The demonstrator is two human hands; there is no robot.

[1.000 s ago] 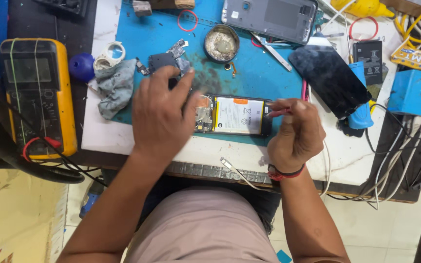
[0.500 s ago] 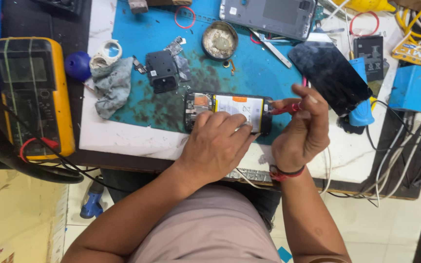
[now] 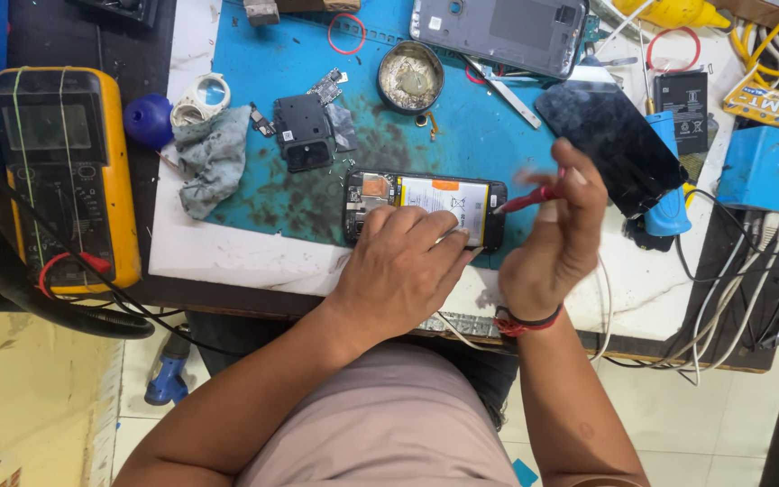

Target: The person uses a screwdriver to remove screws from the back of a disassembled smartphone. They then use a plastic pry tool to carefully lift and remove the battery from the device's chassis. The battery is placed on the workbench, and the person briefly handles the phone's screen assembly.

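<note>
Two hands on one opened phone [image 3: 426, 209], lying flat near the front edge of the blue mat [image 3: 254, 54]. Left hand [image 3: 398, 271] is spread palm-down, fingers flat on the phone's near edge and battery, pinning it; it grips nothing. Right hand [image 3: 552, 239] is curled around a red screwdriver [image 3: 529, 198], tip at the phone's right end; the hand is motion-blurred.

My read of the step: working a screw or part at that right end. Doing it well means keeping the pin steady so the phone can't skate, holding the driver square to the fastener, and keeping left fingers off the exposed board left of the battery.

Relative to the phone: black cover piece [image 3: 304, 133] just behind-left, grey rag [image 3: 212, 158] further left, round tin [image 3: 410, 77] behind, grey back shell [image 3: 502, 32] behind-right, dark screen panel [image 3: 610, 144] right, blue box [image 3: 768, 169] far right, yellow multimeter [image 3: 65, 171] far left off the mat.

Surface: stained mat on a white worktop [image 3: 227, 257], cluttered with cables. Tiled floor below.
</note>
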